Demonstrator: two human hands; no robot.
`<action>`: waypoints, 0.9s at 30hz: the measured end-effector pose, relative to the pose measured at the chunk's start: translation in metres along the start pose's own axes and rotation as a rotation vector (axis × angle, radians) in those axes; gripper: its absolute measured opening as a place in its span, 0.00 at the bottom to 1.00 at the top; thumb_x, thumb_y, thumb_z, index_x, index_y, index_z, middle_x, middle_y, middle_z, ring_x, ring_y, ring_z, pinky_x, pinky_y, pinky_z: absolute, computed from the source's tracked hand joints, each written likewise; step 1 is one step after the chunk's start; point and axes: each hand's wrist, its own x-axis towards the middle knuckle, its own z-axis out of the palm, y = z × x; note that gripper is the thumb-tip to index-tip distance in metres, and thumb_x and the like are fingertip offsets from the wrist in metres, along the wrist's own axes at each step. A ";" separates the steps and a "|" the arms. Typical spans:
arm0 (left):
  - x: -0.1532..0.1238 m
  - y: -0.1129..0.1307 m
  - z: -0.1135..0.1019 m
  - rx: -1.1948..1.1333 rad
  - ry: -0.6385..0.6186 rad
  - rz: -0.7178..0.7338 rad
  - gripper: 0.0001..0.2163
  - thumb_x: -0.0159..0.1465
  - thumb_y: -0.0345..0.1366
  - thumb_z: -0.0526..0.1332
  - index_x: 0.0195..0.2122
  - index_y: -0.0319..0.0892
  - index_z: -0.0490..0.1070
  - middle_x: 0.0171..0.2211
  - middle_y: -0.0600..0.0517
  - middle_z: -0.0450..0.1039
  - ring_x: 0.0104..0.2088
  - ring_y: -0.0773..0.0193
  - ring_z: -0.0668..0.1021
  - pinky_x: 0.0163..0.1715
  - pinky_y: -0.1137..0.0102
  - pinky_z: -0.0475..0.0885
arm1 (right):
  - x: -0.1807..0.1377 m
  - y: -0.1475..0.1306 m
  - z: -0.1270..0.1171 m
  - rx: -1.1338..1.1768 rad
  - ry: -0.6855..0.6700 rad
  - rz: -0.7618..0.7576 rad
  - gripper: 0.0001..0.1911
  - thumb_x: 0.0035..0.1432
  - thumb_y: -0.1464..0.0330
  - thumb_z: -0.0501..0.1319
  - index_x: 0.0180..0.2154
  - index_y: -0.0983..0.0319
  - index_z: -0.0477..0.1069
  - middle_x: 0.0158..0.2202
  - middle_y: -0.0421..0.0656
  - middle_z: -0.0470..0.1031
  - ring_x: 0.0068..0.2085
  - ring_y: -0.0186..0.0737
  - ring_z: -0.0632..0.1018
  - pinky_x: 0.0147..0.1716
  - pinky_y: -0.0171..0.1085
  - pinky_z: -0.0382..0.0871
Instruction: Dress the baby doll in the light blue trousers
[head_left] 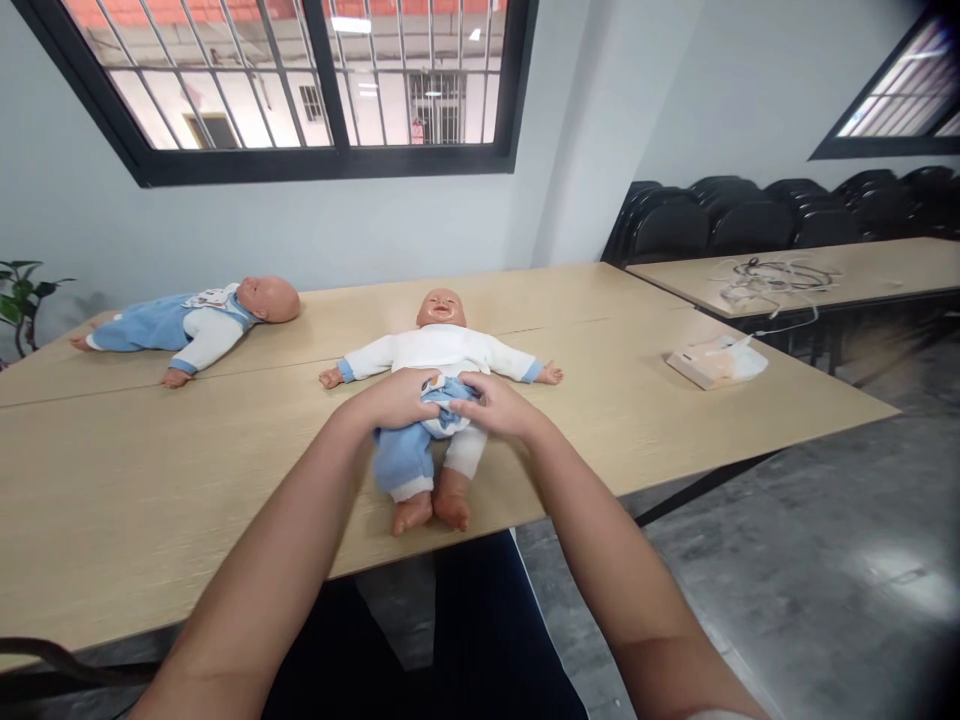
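A baby doll lies on its back on the table, its head away from me and its arms spread. It wears a white top with blue cuffs. Blue overalls cover the leg on the left of the view, while the other leg shows a white legging and a bare foot. My left hand and my right hand meet at the doll's waist. Both are closed on the bunched blue cloth of the overalls, with the thumbs on top.
Another doll in blue overalls lies at the back left of the wooden table. A box of tissues sits to the right. Tangled cables lie on a second table, with stacked black chairs behind.
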 end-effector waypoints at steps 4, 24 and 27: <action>-0.014 -0.012 0.002 0.011 -0.008 0.026 0.08 0.54 0.31 0.58 0.35 0.46 0.72 0.37 0.53 0.80 0.37 0.56 0.77 0.38 0.66 0.68 | -0.002 0.016 -0.003 -0.140 0.291 0.252 0.21 0.70 0.54 0.52 0.32 0.60 0.70 0.34 0.45 0.75 0.37 0.44 0.74 0.37 0.40 0.63; -0.041 -0.031 -0.002 0.185 0.028 0.087 0.09 0.53 0.24 0.56 0.30 0.43 0.71 0.33 0.54 0.78 0.39 0.59 0.77 0.47 0.65 0.72 | 0.003 0.003 0.006 1.182 0.055 0.857 0.11 0.64 0.60 0.63 0.41 0.62 0.74 0.28 0.43 0.79 0.26 0.37 0.77 0.23 0.32 0.73; -0.037 -0.023 0.007 0.390 -0.019 0.152 0.13 0.52 0.22 0.59 0.33 0.45 0.76 0.36 0.54 0.81 0.43 0.57 0.78 0.62 0.55 0.64 | 0.011 0.008 -0.007 1.240 0.117 0.980 0.19 0.69 0.55 0.55 0.37 0.63 0.74 0.24 0.42 0.76 0.19 0.34 0.71 0.14 0.31 0.64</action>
